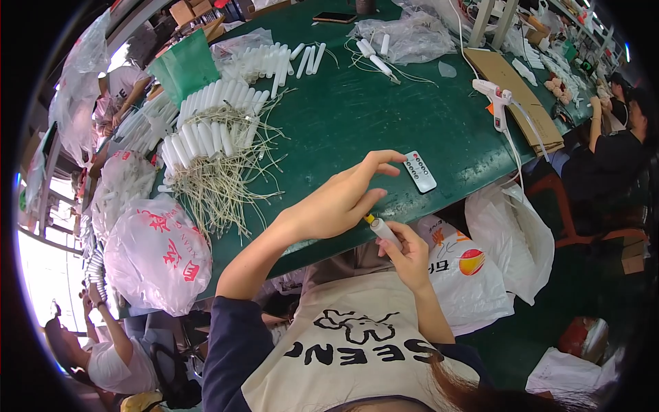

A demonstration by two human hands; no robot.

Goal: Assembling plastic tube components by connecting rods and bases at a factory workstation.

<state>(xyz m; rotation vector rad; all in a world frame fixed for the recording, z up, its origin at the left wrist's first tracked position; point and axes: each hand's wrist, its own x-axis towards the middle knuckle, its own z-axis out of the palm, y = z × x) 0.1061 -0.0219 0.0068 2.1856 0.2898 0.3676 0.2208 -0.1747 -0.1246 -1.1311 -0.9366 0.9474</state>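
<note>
My right hand (408, 255) grips a short white tube (386, 233) near the table's front edge. A small yellow piece (371, 219) shows at the tube's upper end, partly behind my left hand. My left hand (336, 200) is held above the tube, its index finger stretched out and its thumb apart, with nothing seen between them. Close to those fingertips lies a small white remote control (421, 173) with rows of dark buttons and one red one. Farther left, several white tubes (206, 137) lie in rows, with thin pale wires (216, 196) trailing toward me.
A white glue gun (495, 103) and its cord rest beside a cardboard sheet (518, 103) at right. Filled plastic bags (158, 250) crowd the left edge; more bags (467, 268) hang at front right. A phone (334, 17) lies far back. People (611, 151) sit right and left.
</note>
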